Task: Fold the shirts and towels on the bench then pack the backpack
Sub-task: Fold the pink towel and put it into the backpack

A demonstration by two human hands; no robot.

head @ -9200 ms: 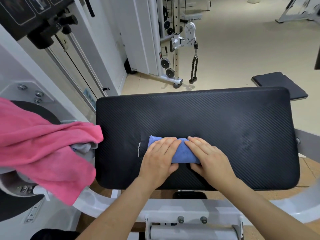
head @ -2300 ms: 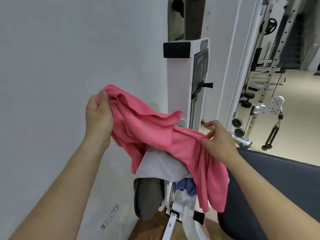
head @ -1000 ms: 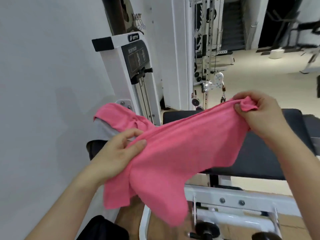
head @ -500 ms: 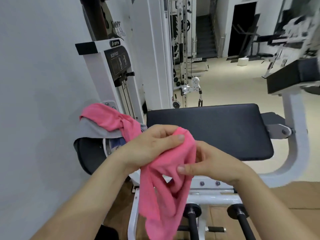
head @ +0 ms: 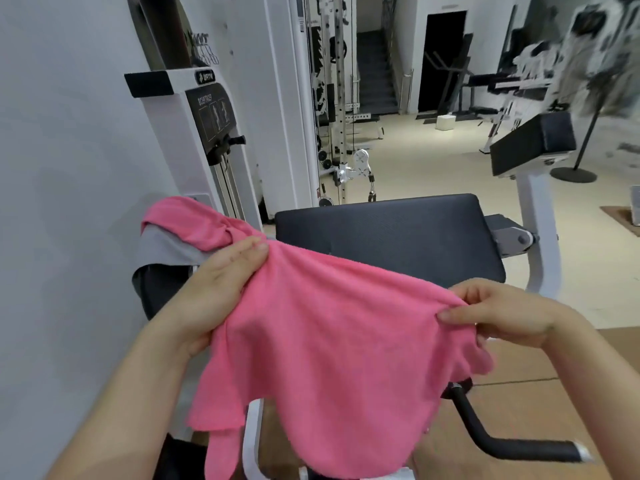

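a: where is the towel just now?

b: the pink towel [head: 329, 341] hangs in the air, stretched between both hands in front of the bench [head: 381, 230] and not touching it. the left grip [head: 221, 289] clasps its upper left corner, with the thumb hidden under the cloth. the right grip [head: 505, 313] pinches the right edge between thumb and fingers.

a: what could go wrong from here?

b: i'd say three things. the held edge is bunched rather than straight, so if it goes down like that the fold will likely come out skewed. the low hem dangles near the black handle [head: 512, 445] and the white frame below, so a quick swing toward the bench could snag it. the right pinch takes only a little cloth, and a hard shake might pull it free, which would leave the towel hanging from one corner.

a: and the pile on the left?

b: it sits close to the left wrist. a sweep of that arm could drag it off the machine's round pad [head: 156, 289].

a: count it all for me.

b: two pink cloths, counting the held towel and a second pink cloth [head: 187, 220] on the pile. one grey cloth [head: 166, 247] lies under that. one bench. no backpack is in view, and i can't tell which pieces are shirts.
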